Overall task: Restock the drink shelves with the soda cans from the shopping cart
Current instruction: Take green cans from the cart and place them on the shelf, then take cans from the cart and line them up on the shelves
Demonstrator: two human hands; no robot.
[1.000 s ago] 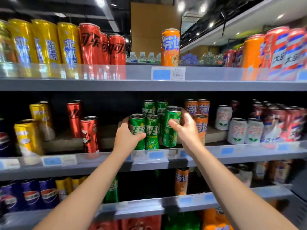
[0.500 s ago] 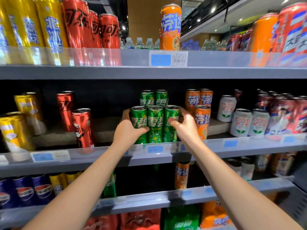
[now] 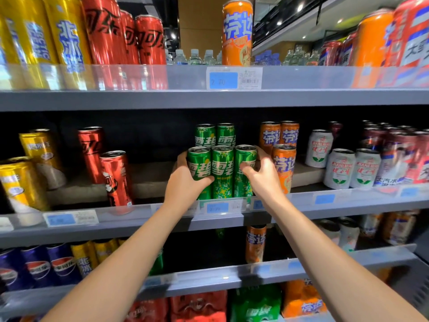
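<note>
Three green soda cans stand upright in a row at the front of the middle shelf (image 3: 348, 205). My left hand (image 3: 185, 184) wraps the left green can (image 3: 198, 162). My right hand (image 3: 262, 175) grips the right green can (image 3: 245, 159). The middle green can (image 3: 222, 173) stands between them, touching both. Two more green cans (image 3: 214, 134) stand right behind the row. The shopping cart is out of view.
Orange cans (image 3: 284, 163) stand just right of my right hand, white cans (image 3: 339, 168) farther right. Red cans (image 3: 115, 177) and yellow cans (image 3: 21, 182) stand to the left, with a bare gap between them and the green cans. A clear rail with price tags (image 3: 217, 208) edges the shelf.
The right green can was tilted and apart a second ago; it now stands upright against the middle can. Both hands stay on the outer cans. The view has moved closer.
</note>
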